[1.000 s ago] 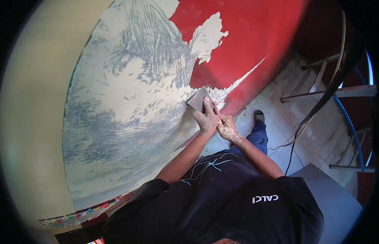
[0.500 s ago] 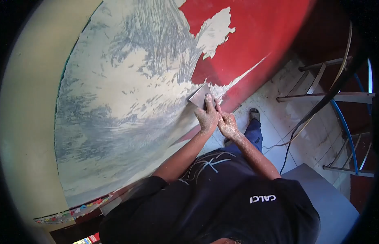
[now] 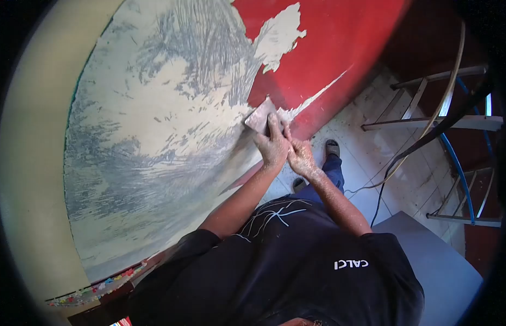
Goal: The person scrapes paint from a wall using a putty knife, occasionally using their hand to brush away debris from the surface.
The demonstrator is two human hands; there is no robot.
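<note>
A flat metal scraper [image 3: 259, 115] lies with its blade against the wall, where the pale, scraped surface [image 3: 155, 108] meets the red paint [image 3: 318, 54]. My left hand [image 3: 273, 145] is closed on the scraper, its fingers stretched over the blade's near corner. Right beside it, my right hand [image 3: 302, 156] is closed at the scraper's lower right end, touching my left hand; its fingers partly hide the grip. Both hands are speckled with pale dust. Ragged pale patches [image 3: 277, 38] show within the red area.
On the right stands a metal ladder [image 3: 432, 124], with dark and yellow cables hanging in front of it. A grey panel [image 3: 427, 271] is at the lower right. My sandalled feet stand on the tiled floor [image 3: 356, 157], which has debris along the wall's foot.
The view has shifted slightly, so the wall and ladder sit a little differently. Both hands and the scraper appear slightly further left, still held together at the red edge.
</note>
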